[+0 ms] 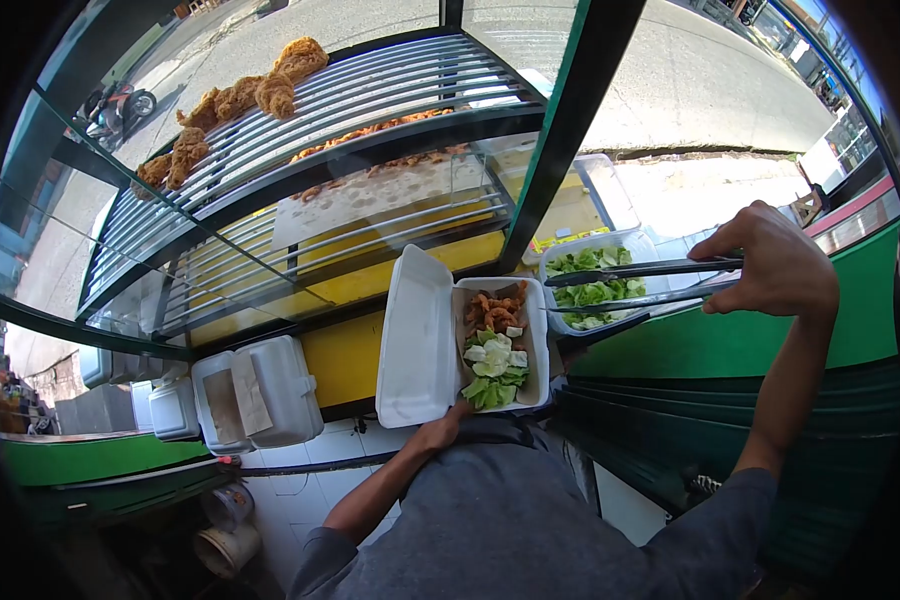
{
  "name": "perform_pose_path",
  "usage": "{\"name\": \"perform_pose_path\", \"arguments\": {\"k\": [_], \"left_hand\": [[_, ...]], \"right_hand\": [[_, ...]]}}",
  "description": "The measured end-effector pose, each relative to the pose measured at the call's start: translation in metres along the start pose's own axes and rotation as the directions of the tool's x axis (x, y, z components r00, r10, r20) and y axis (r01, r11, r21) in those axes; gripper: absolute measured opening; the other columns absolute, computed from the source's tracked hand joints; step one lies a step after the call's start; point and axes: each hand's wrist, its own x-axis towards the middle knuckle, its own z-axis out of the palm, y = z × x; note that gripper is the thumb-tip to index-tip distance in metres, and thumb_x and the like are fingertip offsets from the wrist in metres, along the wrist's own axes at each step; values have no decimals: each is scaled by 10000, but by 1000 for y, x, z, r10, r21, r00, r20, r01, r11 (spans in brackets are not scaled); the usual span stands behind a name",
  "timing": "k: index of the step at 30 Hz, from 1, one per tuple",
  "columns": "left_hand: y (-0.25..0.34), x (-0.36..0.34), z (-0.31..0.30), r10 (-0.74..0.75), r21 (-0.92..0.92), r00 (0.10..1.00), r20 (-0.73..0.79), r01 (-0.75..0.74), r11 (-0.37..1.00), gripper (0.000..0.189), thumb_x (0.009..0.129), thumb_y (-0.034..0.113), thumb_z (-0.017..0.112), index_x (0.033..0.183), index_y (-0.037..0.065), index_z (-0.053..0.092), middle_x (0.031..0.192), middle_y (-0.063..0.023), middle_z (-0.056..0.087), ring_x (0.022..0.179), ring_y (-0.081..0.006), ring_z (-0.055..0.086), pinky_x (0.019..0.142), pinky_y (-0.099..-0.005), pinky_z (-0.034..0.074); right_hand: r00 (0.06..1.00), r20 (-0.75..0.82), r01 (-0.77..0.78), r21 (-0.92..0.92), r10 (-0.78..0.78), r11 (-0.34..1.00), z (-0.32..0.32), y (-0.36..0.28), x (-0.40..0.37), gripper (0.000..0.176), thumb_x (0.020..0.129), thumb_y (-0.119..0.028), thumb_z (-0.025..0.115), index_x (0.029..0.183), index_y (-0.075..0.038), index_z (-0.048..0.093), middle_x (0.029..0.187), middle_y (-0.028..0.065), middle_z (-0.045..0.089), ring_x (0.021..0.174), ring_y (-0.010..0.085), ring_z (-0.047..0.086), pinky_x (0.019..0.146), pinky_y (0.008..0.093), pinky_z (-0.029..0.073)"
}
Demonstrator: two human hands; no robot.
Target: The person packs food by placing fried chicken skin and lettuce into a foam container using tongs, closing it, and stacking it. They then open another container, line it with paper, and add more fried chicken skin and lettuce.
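Probably light and easily dented, the foam box suits rim support; left fingers touch its near edge, closure unclear; half-spread right fingers grip tongs.

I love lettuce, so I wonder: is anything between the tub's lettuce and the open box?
Just two edges: the tub rim and the box wall. The lid lies open on the box's other side, out of the way. The right hand holds tongs over the lettuce.
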Motion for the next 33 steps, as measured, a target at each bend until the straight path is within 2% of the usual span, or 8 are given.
{"name": "perform_pose_path", "arguments": {"k": [4,7,14,17,19,21,28,33], "left_hand": [[18,1,3,-139,-282,990,-17,129,951,510,953,368,449,1213,-49,586,1204,-143,617,1126,-241,553,1012,-323,381],[32,-5,-1,-157,-255,988,2,152,955,545,951,396,459,1239,-52,577,1219,-146,611,1147,-236,541,1022,-315,370],[57,-13,-10,-204,-227,972,115,225,948,566,967,423,442,1277,-39,546,1304,-141,559,1221,-229,489,1071,-305,313],[36,-5,-8,-104,-220,981,165,139,966,552,972,409,457,1302,-30,512,1313,-128,537,1225,-230,467,1074,-315,305],[41,-3,-18,-51,-136,951,304,96,986,568,1002,371,370,1396,-35,422,1454,-133,438,1363,-231,363,1147,-305,207],[14,3,-8,78,-296,979,189,-19,955,514,960,388,495,1277,-16,527,1269,-98,550,1192,-215,479,1050,-308,325],[31,-16,-13,-208,-484,976,64,213,849,511,920,403,582,1226,-6,579,1182,-97,608,1099,-209,543,998,-315,390],[-8,-23,-15,0,-497,998,57,28,868,569,929,424,539,1287,-18,537,1244,-137,577,1173,-230,508,1042,-334,352]], "right_hand": [[987,-10,-159,-71,158,985,18,5,25,422,598,-213,797,983,-47,748,868,146,708,822,285,665,772,360,530],[996,-78,-55,-119,46,991,55,9,45,389,596,-175,840,967,-89,761,919,125,727,848,277,686,806,353,539],[976,-9,-217,-90,218,972,16,-5,18,286,612,-149,772,884,-62,761,775,131,700,733,285,654,757,364,516],[985,-172,-14,-26,9,1000,15,8,-2,300,600,-142,762,883,-43,761,722,143,694,669,282,649,691,357,508],[996,-82,51,93,-43,994,11,0,-8,323,605,-151,765,909,-43,759,759,151,703,673,290,657,682,358,512],[993,28,112,136,-117,984,12,-11,-8,362,610,-169,775,945,-35,751,821,175,711,708,298,680,702,361,522],[950,29,299,211,-312,931,37,-22,-6,384,634,-194,783,974,-20,737,839,172,708,743,308,689,739,370,533],[911,161,325,286,-379,902,68,-45,18,333,688,-214,775,983,-63,744,789,167,699,711,330,668,712,392,521]]}}
